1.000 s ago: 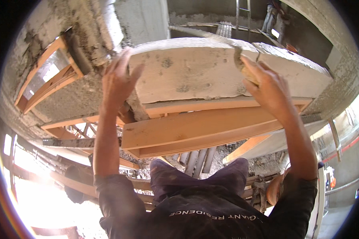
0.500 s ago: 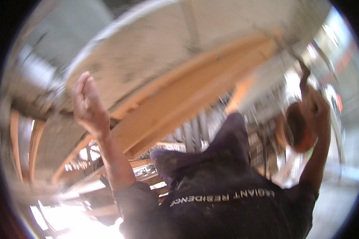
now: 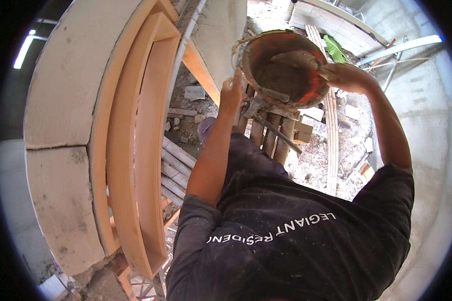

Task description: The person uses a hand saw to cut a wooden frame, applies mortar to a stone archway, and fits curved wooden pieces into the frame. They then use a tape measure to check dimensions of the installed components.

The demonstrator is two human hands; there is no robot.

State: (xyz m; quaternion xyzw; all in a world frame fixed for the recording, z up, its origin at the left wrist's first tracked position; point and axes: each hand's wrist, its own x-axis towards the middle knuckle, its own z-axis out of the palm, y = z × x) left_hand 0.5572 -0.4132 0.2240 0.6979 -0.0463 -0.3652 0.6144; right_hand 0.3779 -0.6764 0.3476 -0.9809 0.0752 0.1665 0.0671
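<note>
A round orange-red bucket caked with grey mortar (image 3: pixel 258 83) sits ahead of the person, mouth up, apparently supported by brown wooden slats (image 3: pixel 256 131) at a height within easy reach. Inside lies the blade of a mortar-coated metal trowel (image 3: pixel 295 59); the right hand (image 3: pixel 347 78) grasps its handle over the right rim, presumably so the blade can dip inward. The left hand (image 3: pixel 231 90) is at the opposite rim, perhaps to steady it; I cannot tell whether it grips. A dark long-handled hammer (image 3: pixel 278 133) lies across the slats, just on the near side. Further left, an orange-brown wooden frame (image 3: pixel 120 140) lines a pale block wall (image 3: pixel 65 100).
</note>
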